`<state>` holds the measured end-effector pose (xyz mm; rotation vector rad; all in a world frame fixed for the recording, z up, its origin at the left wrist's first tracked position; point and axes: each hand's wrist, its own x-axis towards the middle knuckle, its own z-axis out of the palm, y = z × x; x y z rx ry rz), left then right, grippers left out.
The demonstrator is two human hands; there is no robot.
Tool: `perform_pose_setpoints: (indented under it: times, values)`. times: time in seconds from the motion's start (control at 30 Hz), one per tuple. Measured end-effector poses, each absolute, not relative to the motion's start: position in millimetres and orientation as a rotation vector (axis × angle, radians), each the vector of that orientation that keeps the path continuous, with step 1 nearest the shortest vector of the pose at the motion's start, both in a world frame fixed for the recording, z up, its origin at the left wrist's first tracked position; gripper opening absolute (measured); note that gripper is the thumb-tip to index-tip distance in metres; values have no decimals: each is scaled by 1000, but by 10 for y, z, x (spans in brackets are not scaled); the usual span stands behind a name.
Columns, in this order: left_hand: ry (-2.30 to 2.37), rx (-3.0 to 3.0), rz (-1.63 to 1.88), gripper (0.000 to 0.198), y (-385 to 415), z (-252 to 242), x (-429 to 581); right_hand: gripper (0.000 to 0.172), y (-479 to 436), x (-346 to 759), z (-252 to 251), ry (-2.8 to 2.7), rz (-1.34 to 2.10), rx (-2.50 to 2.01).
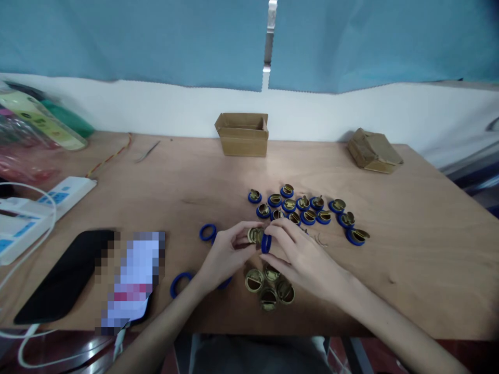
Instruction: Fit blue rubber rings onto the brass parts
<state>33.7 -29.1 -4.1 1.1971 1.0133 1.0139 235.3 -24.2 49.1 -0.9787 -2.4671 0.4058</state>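
Observation:
Between the fingertips of my left hand (228,250) is a round brass-coloured metal piece (254,236) with a hinged flap. My right hand (298,252) pinches a blue ring (266,243) right beside it; whether the two touch is hard to tell. Just below my hands lie several bare brass pieces (268,299). Beyond them sit several brass pieces seated in blue rings (289,204), some with flaps raised. Loose blue rings (208,232) lie left of my left hand, one of them (181,284) near my wrist. Thin curved wires (321,240) are beside my right hand.
An open cardboard box (245,143) stands at the back, a crumpled one (374,151) at the back right. To the left are a black phone (64,275), a lit phone (134,280), a white power strip (68,195), cables, tweezers (148,151) and a bottle (42,119).

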Motion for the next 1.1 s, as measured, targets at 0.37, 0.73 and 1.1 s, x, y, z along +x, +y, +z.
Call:
perform_pose_setpoints:
  times: [0.37, 0.73, 1.1]
  values:
    - [902, 1205, 964, 47, -324, -65, 388, 28, -245, 2408, 263, -2418, 449, -1032]
    - [863, 1186, 814, 43, -289, 47, 341, 32, -253, 2369, 42, -2307, 397, -978]
    - [840, 1099, 943, 34, -253, 13, 300, 27, -148, 2502, 212, -1932, 909, -1023]
